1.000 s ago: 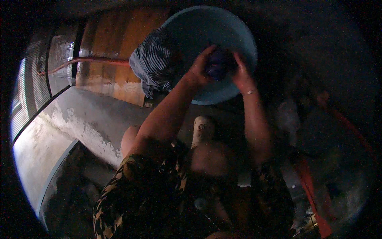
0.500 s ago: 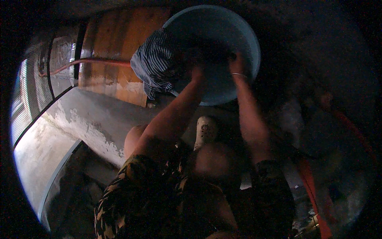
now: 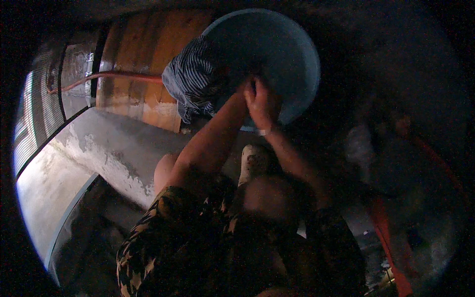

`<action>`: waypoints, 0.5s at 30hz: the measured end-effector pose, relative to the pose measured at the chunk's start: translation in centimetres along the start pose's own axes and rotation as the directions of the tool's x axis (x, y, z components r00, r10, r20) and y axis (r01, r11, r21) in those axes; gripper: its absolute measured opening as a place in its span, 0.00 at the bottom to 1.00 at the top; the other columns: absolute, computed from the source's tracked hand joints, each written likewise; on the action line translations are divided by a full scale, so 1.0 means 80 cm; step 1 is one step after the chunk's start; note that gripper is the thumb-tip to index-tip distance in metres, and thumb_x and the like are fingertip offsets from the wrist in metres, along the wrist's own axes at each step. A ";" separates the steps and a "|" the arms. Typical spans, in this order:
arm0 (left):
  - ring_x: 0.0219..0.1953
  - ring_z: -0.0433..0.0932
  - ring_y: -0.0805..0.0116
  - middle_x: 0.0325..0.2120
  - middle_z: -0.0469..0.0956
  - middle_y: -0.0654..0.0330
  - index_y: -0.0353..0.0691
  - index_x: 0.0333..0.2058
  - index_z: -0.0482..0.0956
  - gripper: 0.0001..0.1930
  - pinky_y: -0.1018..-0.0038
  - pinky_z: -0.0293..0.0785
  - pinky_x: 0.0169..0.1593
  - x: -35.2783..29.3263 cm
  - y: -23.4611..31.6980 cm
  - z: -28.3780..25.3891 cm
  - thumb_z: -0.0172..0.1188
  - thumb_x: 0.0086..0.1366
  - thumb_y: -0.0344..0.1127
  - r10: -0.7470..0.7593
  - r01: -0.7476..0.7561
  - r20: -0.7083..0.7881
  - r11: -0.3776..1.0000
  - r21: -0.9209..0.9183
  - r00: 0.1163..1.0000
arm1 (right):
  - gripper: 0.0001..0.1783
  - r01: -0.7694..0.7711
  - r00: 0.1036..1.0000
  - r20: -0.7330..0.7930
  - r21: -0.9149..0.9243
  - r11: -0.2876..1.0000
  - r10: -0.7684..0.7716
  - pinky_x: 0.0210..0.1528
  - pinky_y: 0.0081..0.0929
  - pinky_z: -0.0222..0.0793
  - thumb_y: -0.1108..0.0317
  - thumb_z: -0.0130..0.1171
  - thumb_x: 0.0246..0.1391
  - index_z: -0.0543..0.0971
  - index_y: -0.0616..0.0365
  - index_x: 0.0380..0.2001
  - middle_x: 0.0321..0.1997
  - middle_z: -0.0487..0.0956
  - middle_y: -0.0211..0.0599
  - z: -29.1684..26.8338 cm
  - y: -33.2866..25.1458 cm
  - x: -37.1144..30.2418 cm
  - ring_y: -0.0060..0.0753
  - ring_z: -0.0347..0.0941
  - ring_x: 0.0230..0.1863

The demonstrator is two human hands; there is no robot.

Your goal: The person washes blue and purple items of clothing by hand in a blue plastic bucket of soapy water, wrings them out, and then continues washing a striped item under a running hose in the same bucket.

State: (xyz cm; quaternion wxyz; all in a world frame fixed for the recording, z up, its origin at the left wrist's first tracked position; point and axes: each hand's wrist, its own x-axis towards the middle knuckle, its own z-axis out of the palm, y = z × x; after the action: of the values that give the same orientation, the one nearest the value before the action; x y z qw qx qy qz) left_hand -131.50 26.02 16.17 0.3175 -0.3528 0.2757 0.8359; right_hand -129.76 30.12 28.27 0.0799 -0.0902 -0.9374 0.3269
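A large light-blue basin [image 3: 310,74] stands ahead of me, and both my hands are inside it, close together. My right hand [image 3: 264,101] is closed, its fingers curled beside the left wrist; what it grips is too dark to make out. My left hand [image 3: 242,90] reaches in from the left, its fingers hidden by shadow and by the right hand. Just beyond the hands is a dark patch that I cannot name. A striped dark-and-white cloth [image 3: 190,74] hangs over the basin's left rim, left of my left hand.
An orange-brown board [image 3: 143,44] lies left of the basin, with a red hose [image 3: 118,74] across it. A light clog [image 3: 251,161] is on my foot below the basin. A concrete ledge [image 3: 123,143] runs at the left. An orange strip [image 3: 386,232] lies at the lower right.
My right hand has swung left and nearer to me, from the basin's right side to beside my left hand. The dark mass between the hands shows less. The striped cloth stays put.
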 end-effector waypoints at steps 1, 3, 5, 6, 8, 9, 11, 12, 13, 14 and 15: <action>0.36 0.67 0.64 0.35 0.69 0.57 0.39 0.42 0.67 0.21 0.69 0.64 0.41 -0.005 -0.008 0.019 0.47 0.57 0.48 0.004 -0.006 -0.044 0.999 -0.051 0.999 | 0.16 -0.037 0.999 0.038 0.108 0.993 0.033 0.29 0.40 0.64 0.57 0.48 0.47 0.72 0.61 0.31 0.28 0.73 0.53 -0.003 0.025 -0.001 0.54 0.69 0.30; 0.38 0.67 0.64 0.37 0.69 0.56 0.38 0.43 0.66 0.23 0.69 0.62 0.44 -0.020 -0.006 0.056 0.48 0.56 0.50 0.014 -0.027 -0.112 0.993 -0.118 0.994 | 0.16 -0.072 0.996 0.064 0.213 0.974 0.059 0.29 0.40 0.64 0.57 0.48 0.48 0.71 0.61 0.30 0.28 0.73 0.53 -0.003 0.080 0.015 0.55 0.69 0.31; 0.42 0.65 0.63 0.41 0.67 0.56 0.37 0.46 0.63 0.27 0.69 0.59 0.47 -0.042 0.001 0.105 0.50 0.55 0.52 0.114 -0.119 -0.081 0.991 -0.061 0.990 | 0.16 0.019 0.949 0.314 -0.038 0.999 -0.006 0.33 0.40 0.64 0.58 0.46 0.49 0.71 0.60 0.32 0.32 0.72 0.52 0.003 0.185 0.076 0.53 0.68 0.35; 0.45 0.64 0.63 0.44 0.65 0.56 0.37 0.49 0.61 0.30 0.69 0.57 0.49 -0.055 0.013 0.111 0.50 0.54 0.53 0.232 -0.231 -0.056 0.973 0.015 0.971 | 0.16 0.053 0.921 0.389 -0.075 0.996 -0.020 0.34 0.40 0.63 0.58 0.45 0.50 0.71 0.60 0.32 0.33 0.72 0.52 0.015 0.184 0.077 0.53 0.68 0.35; 0.45 0.63 0.62 0.45 0.65 0.56 0.36 0.50 0.59 0.31 0.68 0.57 0.50 -0.077 0.032 0.093 0.51 0.54 0.53 0.238 -0.235 -0.048 0.970 0.069 0.970 | 0.15 0.007 0.939 0.335 -0.261 0.965 0.084 0.38 0.39 0.62 0.59 0.45 0.50 0.69 0.59 0.36 0.38 0.70 0.51 0.031 0.155 0.055 0.52 0.66 0.40; 0.46 0.63 0.62 0.46 0.65 0.56 0.36 0.50 0.59 0.32 0.68 0.57 0.50 -0.080 0.035 0.089 0.51 0.54 0.54 0.240 -0.237 -0.025 0.967 0.099 0.970 | 0.16 -0.101 0.969 0.168 -0.407 0.908 0.183 0.42 0.38 0.61 0.60 0.44 0.50 0.68 0.58 0.39 0.43 0.68 0.51 0.031 0.137 0.049 0.51 0.64 0.44; 0.46 0.63 0.62 0.46 0.65 0.56 0.36 0.50 0.58 0.32 0.68 0.58 0.49 -0.082 0.029 0.090 0.51 0.54 0.53 0.229 -0.229 0.018 0.964 0.132 0.973 | 0.17 -0.208 0.767 0.474 -0.454 0.866 0.433 0.45 0.37 0.59 0.61 0.44 0.50 0.66 0.58 0.42 0.46 0.66 0.51 0.043 0.154 0.080 0.50 0.62 0.47; 0.46 0.64 0.62 0.45 0.65 0.57 0.36 0.50 0.59 0.31 0.68 0.58 0.49 -0.075 0.022 0.088 0.51 0.54 0.53 0.224 -0.224 0.022 0.966 0.126 0.974 | 0.18 -0.256 0.599 0.594 -0.494 0.831 0.537 0.46 0.37 0.59 0.62 0.44 0.50 0.65 0.58 0.43 0.48 0.64 0.51 0.046 0.167 0.075 0.50 0.61 0.48; 0.45 0.64 0.62 0.45 0.65 0.57 0.37 0.50 0.59 0.31 0.68 0.58 0.49 -0.066 0.015 0.090 0.50 0.54 0.53 0.210 -0.211 0.028 0.970 0.116 0.977 | 0.18 -0.281 0.403 0.678 -0.548 0.788 0.615 0.48 0.37 0.58 0.62 0.44 0.50 0.64 0.58 0.44 0.49 0.63 0.51 0.047 0.182 0.073 0.49 0.60 0.50; 0.45 0.64 0.62 0.45 0.65 0.57 0.37 0.49 0.59 0.30 0.68 0.58 0.49 -0.056 0.010 0.083 0.50 0.54 0.53 0.199 -0.201 0.029 0.973 0.113 0.980 | 0.18 -0.381 0.707 0.575 -0.180 0.907 0.411 0.48 0.36 0.57 0.64 0.45 0.50 0.64 0.59 0.44 0.49 0.64 0.50 0.053 0.192 0.054 0.48 0.61 0.49; 0.45 0.64 0.62 0.44 0.66 0.57 0.37 0.49 0.60 0.30 0.68 0.59 0.48 -0.044 0.008 0.081 0.50 0.54 0.52 0.185 -0.188 0.041 0.976 0.110 0.982 | 0.18 -0.307 0.922 0.307 0.213 0.928 0.235 0.49 0.35 0.57 0.65 0.46 0.49 0.64 0.60 0.44 0.48 0.64 0.50 0.046 0.193 0.042 0.47 0.61 0.49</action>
State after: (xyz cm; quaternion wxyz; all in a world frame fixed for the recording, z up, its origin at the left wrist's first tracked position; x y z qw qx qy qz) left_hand -132.68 28.85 22.89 0.2613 -0.2941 0.3497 0.8503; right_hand -132.01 40.59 16.04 -0.0869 -0.1623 -0.8670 0.4630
